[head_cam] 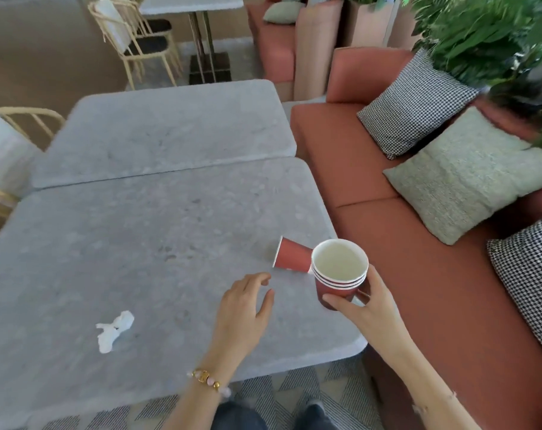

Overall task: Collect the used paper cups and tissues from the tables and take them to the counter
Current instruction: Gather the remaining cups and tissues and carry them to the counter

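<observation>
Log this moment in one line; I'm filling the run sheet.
right hand: holds cup stack | left hand: open, empty | tipped cup: on table | tissue: uncollected

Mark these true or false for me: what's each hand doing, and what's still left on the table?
1. The right hand holds a stack of cups. True.
2. The left hand grips the tissue. False: it is empty and open, and the tissue lies apart on the table.
3. A fallen cup lies on its side. True.
4. The stack is full of liquid. False: the top cup looks empty.
</observation>
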A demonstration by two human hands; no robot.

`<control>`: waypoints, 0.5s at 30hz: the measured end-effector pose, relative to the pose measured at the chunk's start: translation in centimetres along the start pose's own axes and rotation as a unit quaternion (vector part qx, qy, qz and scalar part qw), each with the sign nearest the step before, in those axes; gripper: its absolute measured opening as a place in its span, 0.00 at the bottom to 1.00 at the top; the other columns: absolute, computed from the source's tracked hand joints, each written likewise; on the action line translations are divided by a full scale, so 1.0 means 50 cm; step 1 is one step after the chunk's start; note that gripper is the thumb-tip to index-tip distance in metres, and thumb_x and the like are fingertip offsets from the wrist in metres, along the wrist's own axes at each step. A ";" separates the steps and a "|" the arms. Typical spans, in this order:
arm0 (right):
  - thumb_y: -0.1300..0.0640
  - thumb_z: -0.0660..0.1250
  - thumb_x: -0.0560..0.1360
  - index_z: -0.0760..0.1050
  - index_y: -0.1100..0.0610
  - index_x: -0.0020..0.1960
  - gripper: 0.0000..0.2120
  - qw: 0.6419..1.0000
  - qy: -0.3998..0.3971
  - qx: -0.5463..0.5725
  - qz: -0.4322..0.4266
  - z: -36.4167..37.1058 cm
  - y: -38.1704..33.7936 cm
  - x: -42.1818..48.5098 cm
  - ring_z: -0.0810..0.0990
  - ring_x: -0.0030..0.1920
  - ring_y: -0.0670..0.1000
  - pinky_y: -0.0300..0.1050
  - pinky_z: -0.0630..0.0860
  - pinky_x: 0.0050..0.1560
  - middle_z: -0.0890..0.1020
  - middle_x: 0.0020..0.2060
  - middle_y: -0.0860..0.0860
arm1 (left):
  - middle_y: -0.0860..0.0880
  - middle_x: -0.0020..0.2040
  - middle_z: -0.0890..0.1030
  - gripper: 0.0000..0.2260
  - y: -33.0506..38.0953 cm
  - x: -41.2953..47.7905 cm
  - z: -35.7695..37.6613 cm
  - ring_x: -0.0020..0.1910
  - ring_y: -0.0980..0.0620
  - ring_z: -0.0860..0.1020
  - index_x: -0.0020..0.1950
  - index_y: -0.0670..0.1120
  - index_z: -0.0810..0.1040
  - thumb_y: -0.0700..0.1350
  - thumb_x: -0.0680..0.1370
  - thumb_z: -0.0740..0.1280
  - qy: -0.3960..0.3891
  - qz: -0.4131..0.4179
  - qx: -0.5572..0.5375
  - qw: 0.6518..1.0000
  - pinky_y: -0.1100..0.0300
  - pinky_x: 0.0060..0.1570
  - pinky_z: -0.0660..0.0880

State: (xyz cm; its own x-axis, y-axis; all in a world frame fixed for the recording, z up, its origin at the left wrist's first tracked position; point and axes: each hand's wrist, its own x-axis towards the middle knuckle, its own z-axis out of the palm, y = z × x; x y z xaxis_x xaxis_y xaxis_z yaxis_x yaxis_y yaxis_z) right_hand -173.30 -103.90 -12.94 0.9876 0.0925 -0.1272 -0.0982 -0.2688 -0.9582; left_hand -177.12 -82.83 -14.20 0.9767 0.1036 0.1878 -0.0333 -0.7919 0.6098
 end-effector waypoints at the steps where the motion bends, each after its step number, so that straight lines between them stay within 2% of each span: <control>1: 0.61 0.79 0.62 0.70 0.38 0.55 0.30 1.000 -0.006 0.001 0.000 -0.009 0.002 0.005 0.76 0.51 0.30 0.22 0.71 0.43 0.79 0.52 0.37 | 0.49 0.51 0.81 0.10 0.007 0.000 0.005 0.49 0.49 0.79 0.57 0.43 0.77 0.41 0.76 0.67 0.001 -0.006 0.003 1.000 0.54 0.49 0.75; 4: 0.60 0.79 0.63 0.70 0.40 0.59 0.32 1.000 -0.027 0.004 0.004 -0.024 0.007 0.019 0.78 0.53 0.36 0.24 0.73 0.46 0.80 0.53 0.39 | 0.50 0.52 0.81 0.10 0.020 0.003 0.018 0.50 0.50 0.79 0.57 0.44 0.77 0.42 0.76 0.67 0.010 -0.018 0.010 1.000 0.53 0.49 0.76; 7: 0.61 0.79 0.63 0.70 0.46 0.63 0.32 0.999 -0.043 -0.001 0.006 -0.027 0.009 0.033 0.78 0.55 0.40 0.25 0.73 0.46 0.80 0.54 0.41 | 0.50 0.52 0.81 0.11 0.023 0.010 0.032 0.50 0.50 0.79 0.58 0.44 0.76 0.43 0.77 0.66 0.015 -0.035 0.007 0.999 0.53 0.49 0.76; 9: 0.61 0.79 0.63 0.70 0.48 0.64 0.33 0.999 -0.046 -0.006 0.009 -0.028 0.009 0.044 0.78 0.56 0.40 0.24 0.73 0.47 0.80 0.55 0.41 | 0.49 0.53 0.80 0.11 0.022 0.017 0.041 0.51 0.49 0.78 0.59 0.44 0.76 0.43 0.77 0.66 0.012 -0.043 0.001 0.999 0.51 0.51 0.75; 15: 0.60 0.79 0.63 0.70 0.46 0.64 0.33 0.998 -0.051 -0.019 0.013 -0.027 0.001 0.087 0.78 0.55 0.39 0.24 0.73 0.46 0.80 0.54 0.40 | 0.51 0.55 0.79 0.11 0.004 0.047 0.056 0.52 0.50 0.77 0.59 0.45 0.75 0.44 0.78 0.65 0.014 -0.064 -0.013 0.998 0.52 0.53 0.73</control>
State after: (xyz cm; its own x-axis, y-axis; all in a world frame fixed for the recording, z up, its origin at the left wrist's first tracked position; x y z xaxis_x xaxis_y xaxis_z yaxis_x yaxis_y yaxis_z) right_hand -168.86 -104.80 -13.18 0.9672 0.1810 -0.1781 -0.1160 -0.3091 -0.9439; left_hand -174.22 -84.44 -15.76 0.9669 0.2200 0.1294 0.0847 -0.7548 0.6505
